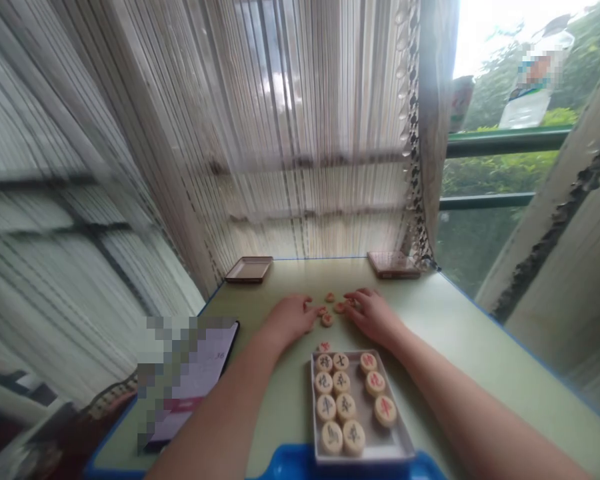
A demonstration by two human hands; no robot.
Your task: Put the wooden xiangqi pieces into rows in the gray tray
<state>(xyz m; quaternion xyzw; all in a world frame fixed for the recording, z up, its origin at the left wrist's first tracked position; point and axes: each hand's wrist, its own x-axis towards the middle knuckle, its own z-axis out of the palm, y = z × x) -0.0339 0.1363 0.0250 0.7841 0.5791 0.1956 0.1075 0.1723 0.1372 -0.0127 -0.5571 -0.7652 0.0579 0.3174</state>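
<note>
Several loose round chess pieces (327,320) lie on the light green table between my two hands. My left hand (293,316) rests at their left, its curled fingertips near or on a piece. On the right, the spread fingers of my right hand (373,310) reach over pieces and touch at least one. Nearer to me is a white open box (373,450) with pieces in it: two columns of black-marked pieces (345,407) at its left and a column of red-marked pieces (385,411) at its right. One red-marked piece (325,347) lies just beyond its far edge.
A shallow tray (249,269) sits at the table's far left corner, and a flat brown box (393,264) at the far right. A tablet (200,380) lies by my left forearm. Something blue (293,462) is under the white box's near end. Curtains hang behind.
</note>
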